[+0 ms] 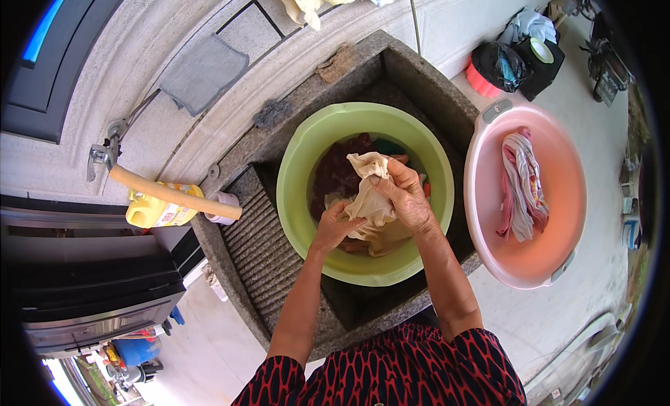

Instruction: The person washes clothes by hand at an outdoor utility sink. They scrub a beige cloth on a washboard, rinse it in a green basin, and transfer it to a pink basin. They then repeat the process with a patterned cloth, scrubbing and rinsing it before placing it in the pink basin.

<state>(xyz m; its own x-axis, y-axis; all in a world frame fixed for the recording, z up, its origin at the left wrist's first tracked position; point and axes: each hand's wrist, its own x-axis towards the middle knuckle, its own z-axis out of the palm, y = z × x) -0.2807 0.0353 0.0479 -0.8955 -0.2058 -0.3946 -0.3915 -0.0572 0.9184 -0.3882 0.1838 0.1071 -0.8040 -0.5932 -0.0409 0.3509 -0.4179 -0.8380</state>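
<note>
My right hand (410, 196) pinches the upper part of a wet cream cloth (370, 194) between thumb and fingers. Lower down, my left hand (335, 225) grips the same cloth at its left edge. The cloth hangs bunched over a green plastic basin (298, 196), its lower folds reaching the contents. Dark red clothes (335, 168) and other wet fabrics lie in water in the basin. The basin stands in a stone laundry sink (429, 76).
Left of the basin is a ribbed stone washboard (267, 254). A hose on a tap (172, 192) reaches over a yellow detergent jug (175, 215) and a pink cup (226, 206). A pink basin (562, 196) with a wrung cloth (519, 186) stands at right. A scrubbing pad (272, 114) lies on the ledge.
</note>
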